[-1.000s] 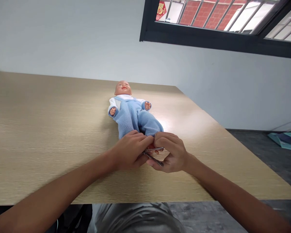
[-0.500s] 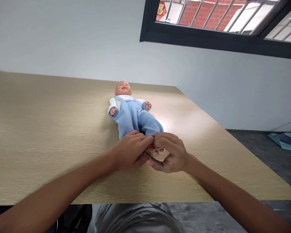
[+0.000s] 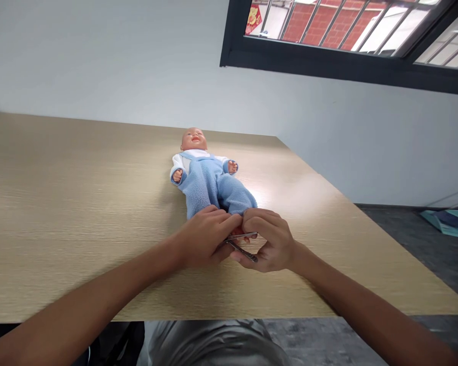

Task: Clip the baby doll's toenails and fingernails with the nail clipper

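Note:
A baby doll [image 3: 209,173] in blue fleece overalls and a white top lies on its back, head away from me. Its foot [image 3: 247,239] shows between my hands, toes toward me. My right hand [image 3: 273,241] is closed on a metal nail clipper [image 3: 244,249], thumb below and fingers above, the lever and body spread apart in a V. The clipper's front end points left, beside the doll's toes. My left hand [image 3: 209,234] is closed around the doll's foot, its fingertips partly hidden behind the thumb and the clipper.
The doll rests on a pale wooden table [image 3: 91,203] against a white wall [image 3: 118,61]. A dark-framed window [image 3: 316,56] with bars is at upper right. Grey floor [image 3: 400,239] and a teal item [image 3: 448,223] lie beyond the right edge.

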`<state>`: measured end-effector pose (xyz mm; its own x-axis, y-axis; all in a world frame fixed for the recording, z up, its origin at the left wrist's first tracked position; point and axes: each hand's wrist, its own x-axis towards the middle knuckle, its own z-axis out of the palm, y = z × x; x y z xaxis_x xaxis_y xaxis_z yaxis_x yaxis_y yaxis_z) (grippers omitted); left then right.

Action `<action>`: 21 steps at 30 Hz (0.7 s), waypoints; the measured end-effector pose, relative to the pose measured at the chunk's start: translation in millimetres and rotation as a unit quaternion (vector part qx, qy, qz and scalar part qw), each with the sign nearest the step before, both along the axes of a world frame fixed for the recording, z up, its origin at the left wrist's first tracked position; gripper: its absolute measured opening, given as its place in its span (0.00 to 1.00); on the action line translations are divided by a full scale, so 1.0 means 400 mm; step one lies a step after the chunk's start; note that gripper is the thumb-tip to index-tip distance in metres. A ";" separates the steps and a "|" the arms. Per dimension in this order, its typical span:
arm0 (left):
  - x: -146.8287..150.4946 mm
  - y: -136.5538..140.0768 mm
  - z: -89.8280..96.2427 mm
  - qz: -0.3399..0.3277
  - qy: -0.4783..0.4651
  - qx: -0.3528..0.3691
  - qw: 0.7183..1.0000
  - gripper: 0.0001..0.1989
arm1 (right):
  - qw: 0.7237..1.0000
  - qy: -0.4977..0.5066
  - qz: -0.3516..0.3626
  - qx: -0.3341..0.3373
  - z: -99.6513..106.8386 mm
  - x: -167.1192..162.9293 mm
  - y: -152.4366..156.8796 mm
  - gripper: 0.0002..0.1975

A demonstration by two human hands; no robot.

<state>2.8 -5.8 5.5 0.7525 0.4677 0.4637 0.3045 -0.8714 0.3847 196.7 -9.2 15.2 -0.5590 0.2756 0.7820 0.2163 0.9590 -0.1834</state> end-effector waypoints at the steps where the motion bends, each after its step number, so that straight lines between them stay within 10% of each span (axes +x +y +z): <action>1: 0.000 0.000 0.000 0.001 0.002 0.001 1.000 0.09 | 1.000 0.000 -0.001 0.001 0.000 0.000 0.000 0.15; 21: -0.001 -0.002 0.000 -0.002 -0.006 0.004 1.000 0.08 | 1.000 0.003 0.002 -0.006 -0.001 -0.002 -0.001 0.16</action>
<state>2.6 -6.5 5.4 0.7488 0.4600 0.4772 0.2957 -0.8762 0.3806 196.0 -9.6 14.7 -0.5557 0.2820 0.7821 0.2110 0.9578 -0.1954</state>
